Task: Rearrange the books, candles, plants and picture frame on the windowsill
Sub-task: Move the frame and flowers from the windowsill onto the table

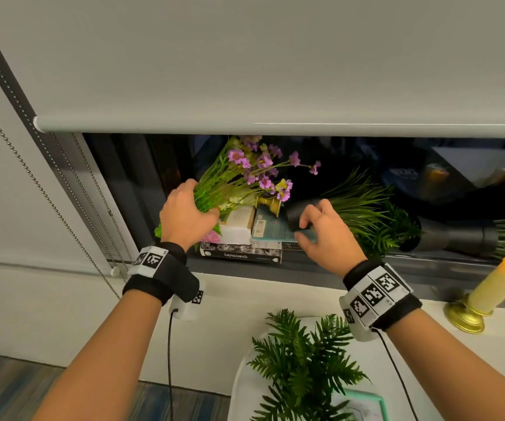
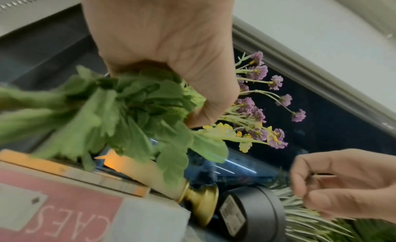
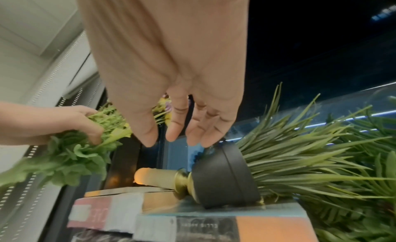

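At the windowsill (image 1: 321,296), I am partway through sorting a jumble behind the half-lowered blind (image 1: 275,71): my left hand (image 1: 185,215) grips the flower bunch (image 1: 245,174) low on its stems and leaves, fingers and thumb wrapped round them, the purple and yellow blooms leaning up and right toward the dark glass. My right hand (image 1: 325,227) hovers over the black pot (image 3: 222,176) of the grass plant (image 1: 363,205), which lies on its side atop the books (image 1: 254,235). The fingers are loosely curved and parted; in the wrist view they hold nothing, and I cannot tell whether the tips touch the pot's rim.

The step in hand, as I judge it, is clearing the toppled plants off the book stack. The flowers look ready to be lifted clear; the next move calls for my right hand to close on the black pot and stand it upright without knocking the candle (image 3: 156,178), which lies on its side on the books, its brass base (image 3: 182,183) touching the pot. The books themselves are stacked unevenly, so anything rolled across them could slide.

Further right a second dark pot (image 1: 454,237) also lies tipped. On the sill nearer me stand a fern (image 1: 302,360) and a tall candle (image 1: 500,281) in a gold holder, which leans in this view; a teal frame (image 1: 366,402) shows at the lower edge.
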